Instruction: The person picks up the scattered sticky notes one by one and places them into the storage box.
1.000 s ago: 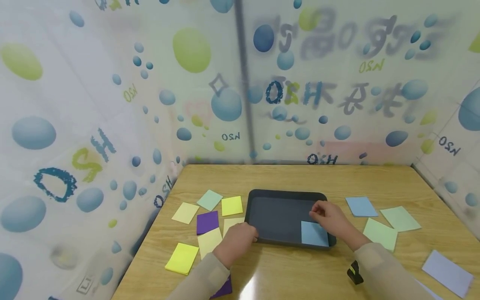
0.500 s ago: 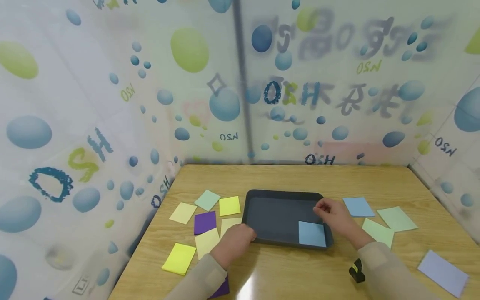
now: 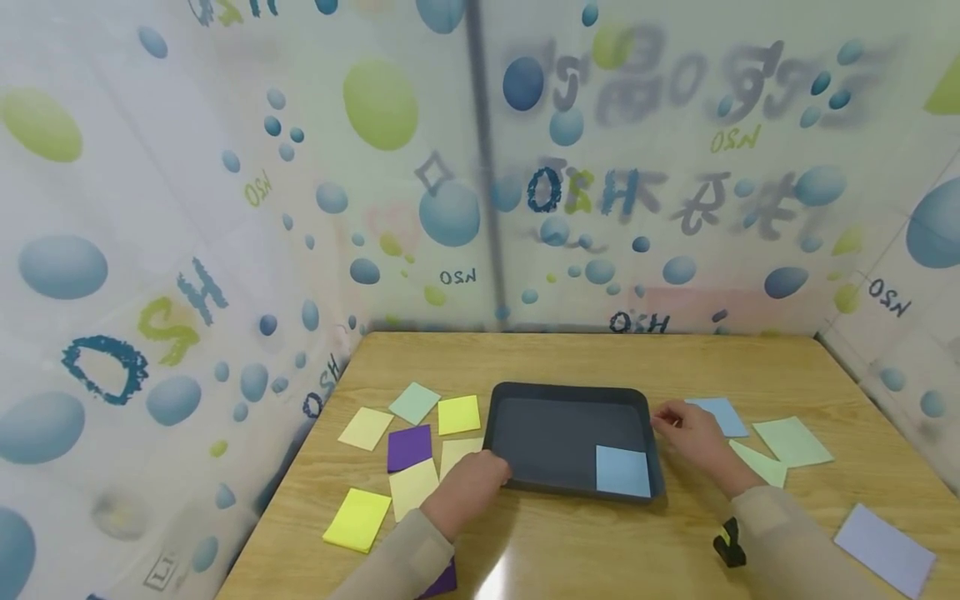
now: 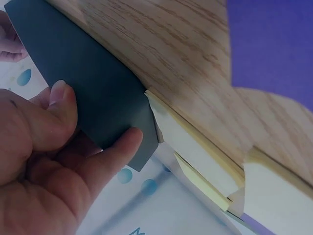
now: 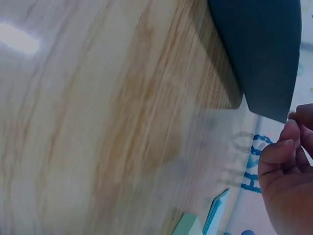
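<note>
A dark rectangular tray lies on the wooden table, with a light blue sticky note in its front right corner. My left hand grips the tray's left front corner. In the left wrist view, the left thumb sits at the rim and a finger lies along the dark outer wall. My right hand is just outside the tray's right rim, loosely curled and holding nothing. Beside that hand lie a blue sticky note pad and two pale green ones, one partly covered by the wrist.
Left of the tray lie yellow, cream, pale green and purple sticky note pads. A lavender pad is at the front right. Near the right sleeve is a small black object. Printed curtains enclose the table.
My right hand has moved from over the tray's right side to just outside its right rim, towards the blue pad. My left hand stays at the tray's corner, and the blue note stays put.
</note>
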Demonstrator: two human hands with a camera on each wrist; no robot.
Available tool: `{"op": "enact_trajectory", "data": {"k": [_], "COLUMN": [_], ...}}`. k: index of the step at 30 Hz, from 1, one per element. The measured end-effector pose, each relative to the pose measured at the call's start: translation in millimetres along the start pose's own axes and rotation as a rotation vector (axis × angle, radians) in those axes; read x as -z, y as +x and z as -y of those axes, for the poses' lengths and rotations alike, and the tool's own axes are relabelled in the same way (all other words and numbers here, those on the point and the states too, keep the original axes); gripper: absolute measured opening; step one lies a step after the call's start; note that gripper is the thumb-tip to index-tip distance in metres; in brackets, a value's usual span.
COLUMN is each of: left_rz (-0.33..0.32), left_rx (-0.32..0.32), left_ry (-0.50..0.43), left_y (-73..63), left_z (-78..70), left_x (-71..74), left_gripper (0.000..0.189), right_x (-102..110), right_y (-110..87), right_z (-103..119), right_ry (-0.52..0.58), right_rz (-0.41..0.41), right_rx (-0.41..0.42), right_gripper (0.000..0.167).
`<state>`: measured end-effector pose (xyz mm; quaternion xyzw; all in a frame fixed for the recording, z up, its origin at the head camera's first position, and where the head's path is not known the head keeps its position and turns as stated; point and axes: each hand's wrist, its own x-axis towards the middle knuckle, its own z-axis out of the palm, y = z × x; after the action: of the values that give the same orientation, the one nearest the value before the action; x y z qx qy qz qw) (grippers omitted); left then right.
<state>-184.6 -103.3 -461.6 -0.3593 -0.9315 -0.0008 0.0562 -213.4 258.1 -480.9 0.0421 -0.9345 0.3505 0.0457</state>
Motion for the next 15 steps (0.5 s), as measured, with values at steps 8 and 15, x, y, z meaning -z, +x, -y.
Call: {"op": "enact_trajectory", "data": {"k": [8,15], "left_rz": [0.018,0.035], "left_rx": [-0.001,0.046], "left_ry": [0.003,0.023], "left_y": [-0.2,0.0], "left_z": [-0.3,-2.1], "left_x": [-2.3,-1.5], "left_gripper": [0.018,0.018], "right_x": [6.1,13.1], "right_y": [-1.0,-1.0], "right_z": [-11.6,-21.5], "right_ry": [-0.013,-0.042], "right_rz": [-0.007,-0.008], "right_rx": [-0.009,-0.011], "right_gripper": [0.016,0.020]}}
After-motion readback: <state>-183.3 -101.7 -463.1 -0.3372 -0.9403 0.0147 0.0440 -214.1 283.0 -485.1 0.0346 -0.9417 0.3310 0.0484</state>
